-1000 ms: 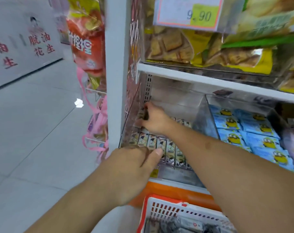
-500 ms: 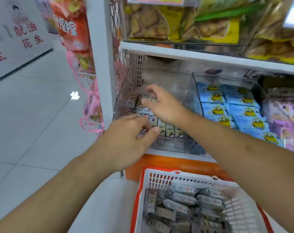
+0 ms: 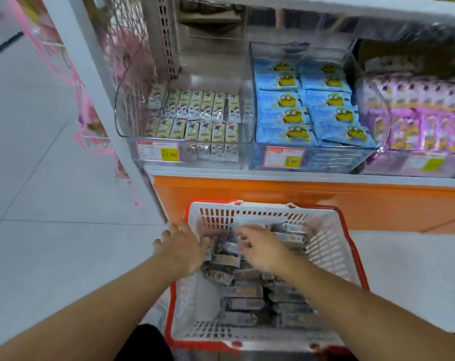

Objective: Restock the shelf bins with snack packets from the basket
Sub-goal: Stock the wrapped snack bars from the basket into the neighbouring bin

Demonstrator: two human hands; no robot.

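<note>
A white basket with a red rim (image 3: 328, 246) stands on the floor below the shelf, holding several grey snack packets (image 3: 244, 290). My left hand (image 3: 182, 247) is at the basket's left rim with its fingers spread straight, touching the packets. My right hand (image 3: 261, 247) is down in the middle of the pile, fingers bent onto the packets; blur hides whether it pinches one. Above, the clear left shelf bin (image 3: 128, 121) has two rows of the same small packets (image 3: 195, 113) standing in it, with bare room behind them.
Beside it, a bin of blue cartoon packets (image 3: 299, 100) and one of purple packets (image 3: 416, 113). Price tags (image 3: 157, 151) front the bins. An orange base panel (image 3: 312, 196) runs under the shelf. A white upright post (image 3: 91, 74) and pink hanging goods (image 3: 87, 108) stand left; tiled floor beyond.
Both hands have left the left shelf bin and dropped down into the basket. The view has tilted downward with them.
</note>
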